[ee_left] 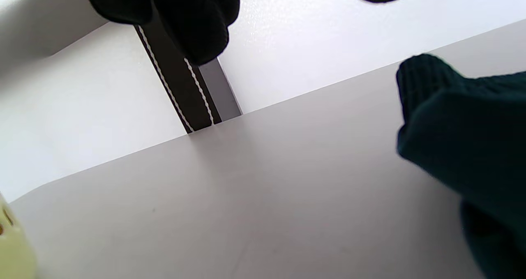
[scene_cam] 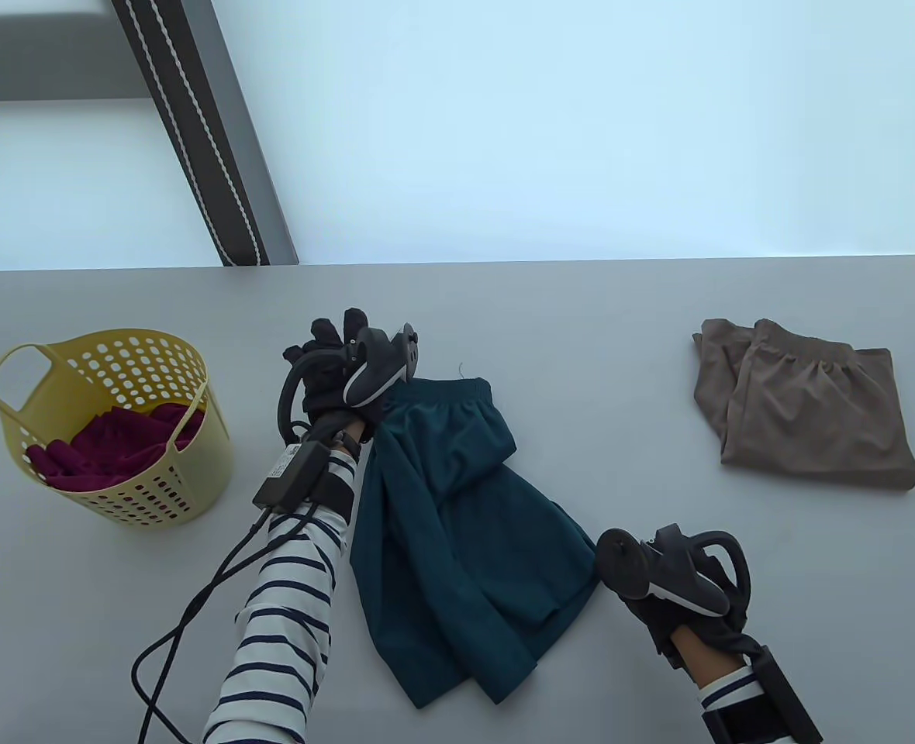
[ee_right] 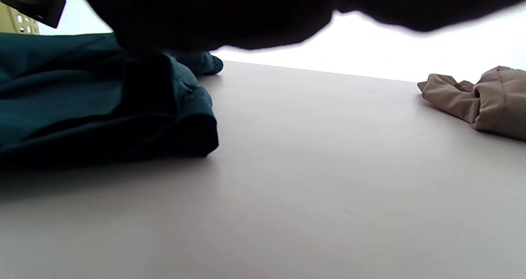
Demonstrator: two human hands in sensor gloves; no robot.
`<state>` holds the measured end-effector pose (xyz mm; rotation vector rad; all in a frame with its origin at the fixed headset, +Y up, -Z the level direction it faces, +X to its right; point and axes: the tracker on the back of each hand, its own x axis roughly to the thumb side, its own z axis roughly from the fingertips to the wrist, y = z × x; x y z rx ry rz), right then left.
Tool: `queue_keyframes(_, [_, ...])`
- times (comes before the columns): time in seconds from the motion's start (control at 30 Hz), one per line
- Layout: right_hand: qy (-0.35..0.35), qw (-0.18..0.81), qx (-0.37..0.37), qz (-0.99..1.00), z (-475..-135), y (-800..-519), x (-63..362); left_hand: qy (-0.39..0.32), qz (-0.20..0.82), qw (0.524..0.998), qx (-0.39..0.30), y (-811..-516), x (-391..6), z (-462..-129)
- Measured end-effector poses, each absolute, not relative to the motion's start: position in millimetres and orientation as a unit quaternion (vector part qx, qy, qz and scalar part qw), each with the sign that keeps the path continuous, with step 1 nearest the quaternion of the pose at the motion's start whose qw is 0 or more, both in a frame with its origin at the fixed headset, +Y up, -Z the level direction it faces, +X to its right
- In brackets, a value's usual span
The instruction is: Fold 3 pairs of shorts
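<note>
Now the teal shorts (scene_cam: 457,535) are seen spread rumpled across the middle of the surface (scene_cam: 581,325), reaching toward its near edge, the waistband end lying farther in and the leg hems nearer. The left hand (scene_cam: 341,372) is raised at the waistband corner; its fingers look bunched and a corner of teal cloth is seen just beside them in the left wrist view, so a pinch on the waistband is judged likely, though the contact itself is hidden by the tracker. The right hand (scene_cam: 675,589) is held at the hem corner on the right side of the shorts; whether its grip is clenched on the cloth or released cannot be told, the fingers being covered from above and only a dark blur in the right wrist view.

Toward the right edge, well apart, a pair of tan shorts (scene_cam: 806,411) is lying folded. By the left edge a yellow basket (scene_cam: 15,434) is standing with maroon cloth (scene_cam: 116,449) inside, presumably the third pair.

Soft, light and limp handling is to be expected from the teal fabric: no shape will be kept once lifted, and sagging and creasing are likely. The elastic waistband is judged the firmest hold, with corners and hems best pinched and pulled taut before a fold is laid.
</note>
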<state>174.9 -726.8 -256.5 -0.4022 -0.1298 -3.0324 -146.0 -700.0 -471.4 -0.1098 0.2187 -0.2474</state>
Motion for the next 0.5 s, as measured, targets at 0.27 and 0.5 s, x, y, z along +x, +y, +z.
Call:
queue_keyframes(0.27, [-0.05,0.041,-0.129,-0.99,-257,-726,175,0.081,-0.152,0.979,-0.105,-735,-131,-472])
queue_keyframes(0.5, [-0.05,0.045,-0.123,-0.99,-257,-724,176,0.037,-0.21,0.972,-0.095,-749,-111,-466])
